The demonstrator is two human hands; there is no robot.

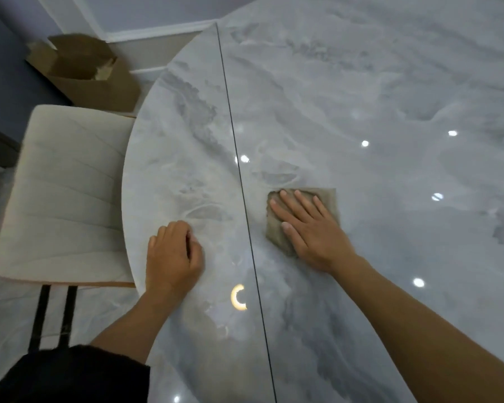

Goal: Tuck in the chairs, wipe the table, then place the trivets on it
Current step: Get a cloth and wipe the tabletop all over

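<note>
The table (361, 97) under my hands looks like polished grey-white marble or a stone-look slab, glossy enough to mirror the ceiling lights as bright spots, with a thin dark seam running down it. Under my right hand (309, 228) the cloth (326, 199) is a beige, matt, slightly fuzzy fabric. At the left of the frame the chair (61, 193) has cream upholstery, soft and matt, stitched in channels, on dark legs whose material I cannot tell. In the upper left sits a brown cardboard box (82, 74), dull and papery. The floor (9, 309) at lower left looks like shiny marbled tile.
</note>
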